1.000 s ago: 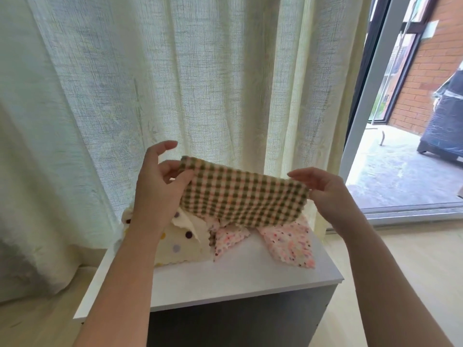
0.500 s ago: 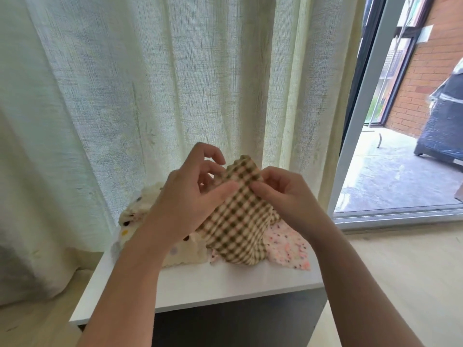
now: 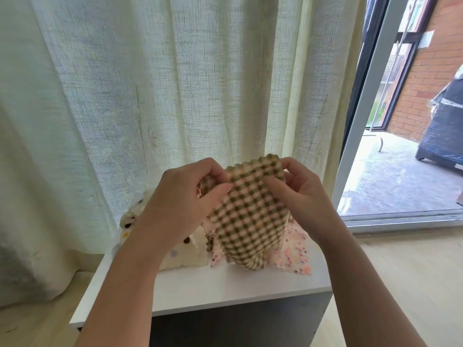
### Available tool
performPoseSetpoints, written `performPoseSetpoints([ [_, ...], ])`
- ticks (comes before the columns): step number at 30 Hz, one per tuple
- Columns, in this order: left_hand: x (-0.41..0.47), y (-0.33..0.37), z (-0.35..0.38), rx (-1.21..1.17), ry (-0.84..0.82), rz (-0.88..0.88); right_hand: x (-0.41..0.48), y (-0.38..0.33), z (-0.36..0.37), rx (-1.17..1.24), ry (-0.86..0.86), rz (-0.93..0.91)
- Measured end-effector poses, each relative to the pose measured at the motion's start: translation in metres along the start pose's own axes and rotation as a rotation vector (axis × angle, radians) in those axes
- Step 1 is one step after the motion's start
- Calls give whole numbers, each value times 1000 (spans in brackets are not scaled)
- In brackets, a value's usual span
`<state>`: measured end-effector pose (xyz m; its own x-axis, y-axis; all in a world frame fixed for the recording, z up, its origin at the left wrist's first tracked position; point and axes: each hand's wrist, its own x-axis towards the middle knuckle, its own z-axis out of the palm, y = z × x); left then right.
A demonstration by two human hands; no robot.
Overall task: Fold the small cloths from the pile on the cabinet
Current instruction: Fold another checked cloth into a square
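A green-and-cream checked cloth (image 3: pixel 248 221) hangs doubled over above the white cabinet top (image 3: pixel 225 289). My left hand (image 3: pixel 185 201) pinches its upper left edge between thumb and fingers. At the upper right edge my right hand (image 3: pixel 298 196) pinches it the same way. The two hands are close together, and the cloth's lower fold dangles just over the pile. Behind it lie a cream cloth with coloured dots (image 3: pixel 180 254) and a pink speckled cloth (image 3: pixel 295 259), both partly hidden.
A pale sheer curtain (image 3: pixel 175 83) hangs right behind the cabinet. To the right is a sliding glass door frame (image 3: pixel 360 108) with a patio beyond. Light wooden floor (image 3: pixel 400 284) surrounds the cabinet.
My hands came together from wide apart, bringing the cloth's two ends to meet, so the stretched cloth now hangs doubled. Since half a second ago the grip shifted slightly along the top edge.
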<state>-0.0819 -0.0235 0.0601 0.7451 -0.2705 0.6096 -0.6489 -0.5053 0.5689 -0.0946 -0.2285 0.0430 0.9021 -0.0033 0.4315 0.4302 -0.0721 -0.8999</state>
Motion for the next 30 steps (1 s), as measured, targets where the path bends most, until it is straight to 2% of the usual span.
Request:
performPoseSetpoints([
  [6, -3, 4, -5, 79, 2, 113, -1, -7, 5, -34, 64, -86],
  [10, -1, 6, -9, 13, 60, 206, -1, -10, 2, -51, 100, -120],
  [13, -3, 7, -11, -41, 18, 185, -2, -12, 2, -76, 136, -115],
  [17, -6, 10, -12, 44, -12, 125, -4, -16, 0, -72, 189, -93],
  [30, -1, 11, -10, -84, 188, 77, -5, -18, 10, -47, 144, -126],
])
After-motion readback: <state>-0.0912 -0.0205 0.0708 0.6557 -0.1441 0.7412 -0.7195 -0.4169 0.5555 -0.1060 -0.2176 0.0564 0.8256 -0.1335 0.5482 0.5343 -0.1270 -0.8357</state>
